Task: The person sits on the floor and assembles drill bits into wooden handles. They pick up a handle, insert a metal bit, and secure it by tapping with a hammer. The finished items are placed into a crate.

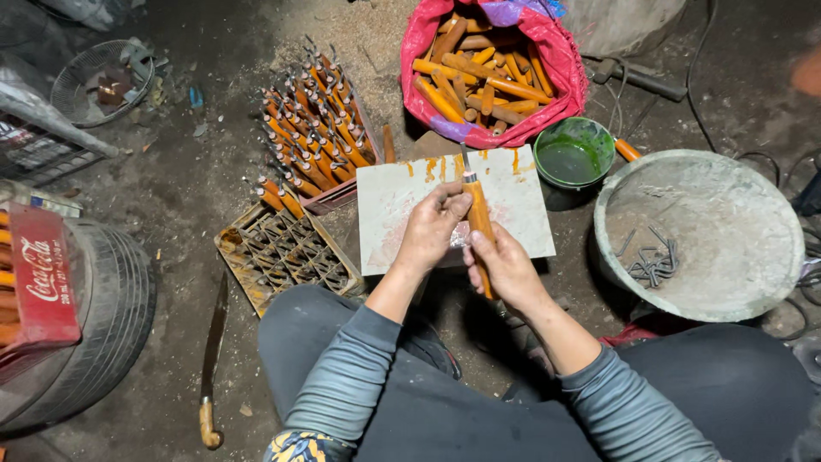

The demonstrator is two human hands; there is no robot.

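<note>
- One orange-handled tool (477, 224) in hand, held upright over the pale board (522, 222).
- Left hand (430, 231) pinches its upper end, thumb and fingers closed just below the metal tip.
- Right hand (506, 269) wraps the lower handle; the butt end is hidden in the palm.
- One red sack (560, 60) of loose handles and one crate (329, 128) of finished tools, both too crowded to count.
- One green bowl (571, 152); one grey basin (710, 235) holding several bent metal pieces, number unclear.
</note>
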